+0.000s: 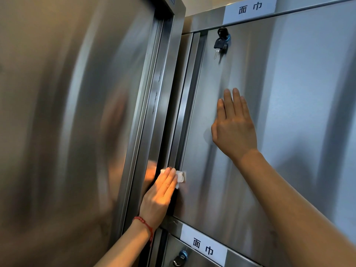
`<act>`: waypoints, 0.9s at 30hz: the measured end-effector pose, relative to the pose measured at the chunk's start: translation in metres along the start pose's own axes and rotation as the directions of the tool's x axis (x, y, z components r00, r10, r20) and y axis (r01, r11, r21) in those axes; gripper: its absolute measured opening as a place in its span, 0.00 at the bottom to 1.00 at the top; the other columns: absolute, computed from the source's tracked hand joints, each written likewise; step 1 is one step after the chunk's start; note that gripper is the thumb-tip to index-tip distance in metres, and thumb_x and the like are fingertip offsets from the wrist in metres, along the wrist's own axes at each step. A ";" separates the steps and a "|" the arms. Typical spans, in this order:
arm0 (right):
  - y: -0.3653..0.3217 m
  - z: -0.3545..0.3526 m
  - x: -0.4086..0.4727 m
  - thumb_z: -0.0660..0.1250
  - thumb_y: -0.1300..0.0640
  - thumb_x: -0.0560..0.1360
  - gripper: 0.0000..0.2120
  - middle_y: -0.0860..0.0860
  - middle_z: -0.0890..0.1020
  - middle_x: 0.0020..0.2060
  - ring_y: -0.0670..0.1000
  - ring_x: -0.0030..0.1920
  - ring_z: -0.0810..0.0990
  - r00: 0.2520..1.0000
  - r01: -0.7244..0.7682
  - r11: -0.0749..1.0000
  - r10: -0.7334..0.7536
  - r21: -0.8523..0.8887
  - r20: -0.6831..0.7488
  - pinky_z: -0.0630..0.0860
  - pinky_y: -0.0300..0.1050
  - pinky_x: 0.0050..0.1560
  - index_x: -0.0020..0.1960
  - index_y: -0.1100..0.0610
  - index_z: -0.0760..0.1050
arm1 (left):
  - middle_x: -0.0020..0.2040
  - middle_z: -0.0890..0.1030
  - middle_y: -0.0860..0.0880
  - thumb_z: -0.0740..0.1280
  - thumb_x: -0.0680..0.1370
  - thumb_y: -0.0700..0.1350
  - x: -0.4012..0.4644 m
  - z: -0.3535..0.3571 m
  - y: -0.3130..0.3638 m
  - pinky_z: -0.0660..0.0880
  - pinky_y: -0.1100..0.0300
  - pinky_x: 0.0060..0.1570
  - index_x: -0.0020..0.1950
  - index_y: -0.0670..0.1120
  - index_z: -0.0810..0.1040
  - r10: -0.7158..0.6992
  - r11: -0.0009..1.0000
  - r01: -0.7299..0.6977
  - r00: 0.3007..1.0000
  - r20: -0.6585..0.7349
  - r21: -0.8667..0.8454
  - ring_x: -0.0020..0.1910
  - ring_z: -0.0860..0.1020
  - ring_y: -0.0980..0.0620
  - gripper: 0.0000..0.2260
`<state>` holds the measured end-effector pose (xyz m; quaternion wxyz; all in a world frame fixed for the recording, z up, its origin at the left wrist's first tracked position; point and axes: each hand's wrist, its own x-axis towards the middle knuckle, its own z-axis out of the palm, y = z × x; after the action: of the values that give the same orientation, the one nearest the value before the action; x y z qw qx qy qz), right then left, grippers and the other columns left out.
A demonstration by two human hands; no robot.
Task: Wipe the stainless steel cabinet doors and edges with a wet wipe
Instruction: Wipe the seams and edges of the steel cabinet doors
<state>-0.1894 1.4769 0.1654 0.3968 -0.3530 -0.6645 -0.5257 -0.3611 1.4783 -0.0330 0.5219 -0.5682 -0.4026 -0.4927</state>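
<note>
Brushed steel door [250, 170], crumpled white wipe [180, 176]

Two hands [234, 128], one wipe [180, 176], two labels [250, 7], two locks [223, 32].

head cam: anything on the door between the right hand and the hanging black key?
Nothing: in the head view, only bare brushed steel door lies between the right hand and the black key.

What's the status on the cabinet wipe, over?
Left hand presses wet wipe on the door's left edge. Right hand flat on door. Key hanging in lock above, clear of the wipe.
</note>
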 end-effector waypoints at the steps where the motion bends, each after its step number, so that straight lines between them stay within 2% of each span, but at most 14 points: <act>1: 0.000 0.000 0.000 0.55 0.58 0.76 0.24 0.68 0.65 0.69 0.68 0.70 0.61 1.000 0.000 1.000 0.000 -0.001 -0.009 0.56 0.59 0.72 0.69 0.70 0.65 | 0.57 0.78 0.38 0.55 0.81 0.34 0.000 -0.001 -0.001 0.74 0.50 0.58 0.55 0.33 0.79 0.015 1.000 -0.015 1.000 0.000 0.009 0.59 0.76 0.41 0.14; 7: -0.001 0.001 0.000 0.51 0.57 0.76 0.26 0.68 0.66 0.68 0.68 0.70 0.63 0.999 -0.010 0.999 0.011 0.030 -0.036 0.59 0.60 0.71 0.68 0.71 0.66 | 0.57 0.79 0.37 0.56 0.80 0.33 0.003 -0.001 0.000 0.74 0.49 0.57 0.54 0.33 0.79 0.027 0.999 -0.026 1.000 -0.013 0.027 0.59 0.76 0.41 0.13; 14: -0.001 0.002 0.001 0.50 0.57 0.76 0.26 0.68 0.67 0.67 0.68 0.69 0.63 0.999 -0.006 0.999 0.007 0.039 -0.045 0.60 0.61 0.70 0.67 0.71 0.66 | 0.58 0.78 0.38 0.55 0.81 0.35 -0.018 -0.001 0.003 0.72 0.53 0.61 0.56 0.34 0.79 0.006 1.000 -0.006 1.000 0.008 -0.013 0.60 0.76 0.42 0.14; 22: -0.001 0.003 0.001 0.50 0.57 0.76 0.26 0.68 0.66 0.68 0.68 0.70 0.63 0.999 -0.007 0.999 0.008 0.037 -0.045 0.59 0.61 0.71 0.68 0.71 0.66 | 0.57 0.78 0.37 0.52 0.81 0.33 -0.016 -0.002 0.004 0.76 0.48 0.54 0.56 0.33 0.78 0.008 1.000 -0.009 1.000 0.023 0.002 0.58 0.77 0.41 0.16; 27: 0.000 0.002 0.001 0.48 0.57 0.76 0.26 0.68 0.65 0.69 0.68 0.70 0.61 1.000 -0.008 0.999 0.009 0.047 -0.029 0.57 0.61 0.72 0.69 0.71 0.65 | 0.57 0.79 0.37 0.56 0.78 0.33 -0.022 -0.005 0.006 0.77 0.48 0.54 0.54 0.33 0.79 0.007 1.000 -0.007 0.999 0.041 0.002 0.58 0.77 0.41 0.13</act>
<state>-0.1904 1.4785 0.1657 0.4168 -0.3385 -0.6694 -0.5134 -0.3605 1.4743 -0.0562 0.5158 -0.5789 -0.4118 -0.4788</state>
